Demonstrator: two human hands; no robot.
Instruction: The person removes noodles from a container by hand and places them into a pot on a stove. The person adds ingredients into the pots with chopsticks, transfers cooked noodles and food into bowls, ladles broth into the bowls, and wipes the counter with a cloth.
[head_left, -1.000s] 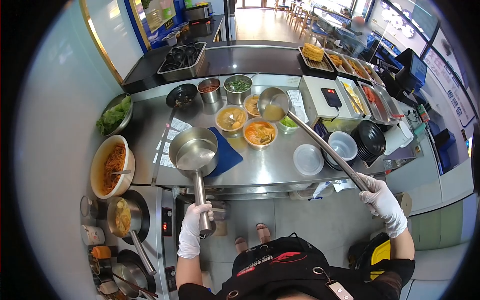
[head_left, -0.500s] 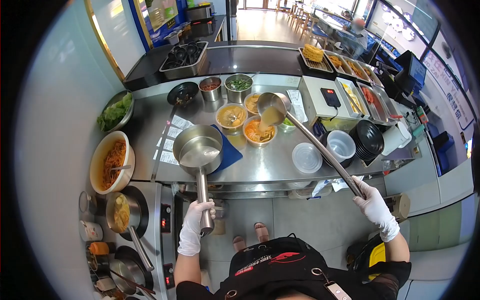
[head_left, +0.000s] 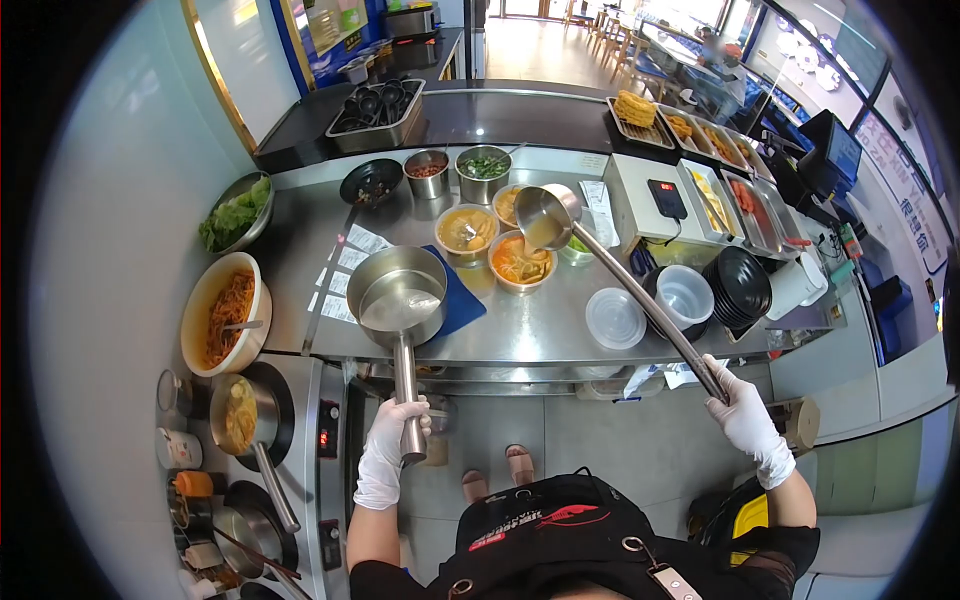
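Observation:
My left hand [head_left: 392, 447], in a white glove, is wrapped round the handle of a steel saucepan [head_left: 362, 312] with clear liquid in it. The saucepan is above the counter, partly over a blue mat [head_left: 462, 305]. In my gloved right hand [head_left: 745, 415] is the long handle of a steel ladle [head_left: 566, 198]. Its bowl is tipped above a plastic bowl [head_left: 520, 288] of noodles in orange broth, with a little pale broth at its lip. Behind stand another soup bowl [head_left: 465, 262] and a third bowl [head_left: 498, 192], partly hidden by the ladle.
A clear lid [head_left: 615, 345] lies on the counter, left of stacked plastic bowls [head_left: 690, 322] and black bowls [head_left: 745, 285]. Steel pots of chopped greens [head_left: 484, 192] and red topping [head_left: 428, 186] stand behind. On the left are a noodle basin [head_left: 262, 335] and a pan [head_left: 272, 420] on the stove.
The pale broth that was pouring from the ladle into the front bowl has dwindled to a little at the lip. Both hands keep their grips, and the saucepan has hardly moved.

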